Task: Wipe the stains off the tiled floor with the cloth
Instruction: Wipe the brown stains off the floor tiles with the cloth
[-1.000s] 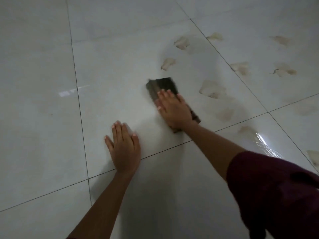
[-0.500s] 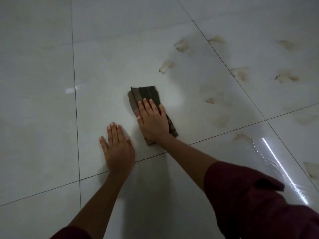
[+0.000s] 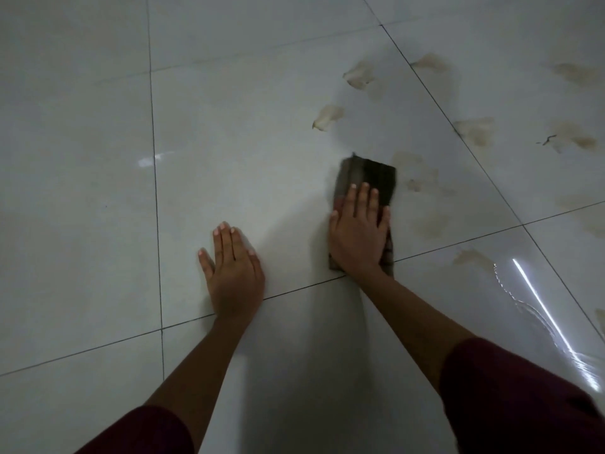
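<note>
Glossy pale tiled floor (image 3: 229,158) fills view, dark grout lines crossing. Two bare forearms in maroon sleeves (image 3: 510,398) reach forward. Left hand (image 3: 234,273) flat on tile, fingers extended and close together, thumb out, holding nothing. Right hand (image 3: 358,234) pressed palm-down on dark folded cloth (image 3: 370,178), fingers slightly spread. Cloth lies on central tile, just left of faint smears. Brownish stains (image 3: 327,116) scattered beyond and right of cloth. Wet sheen (image 3: 540,309) at right.
</note>
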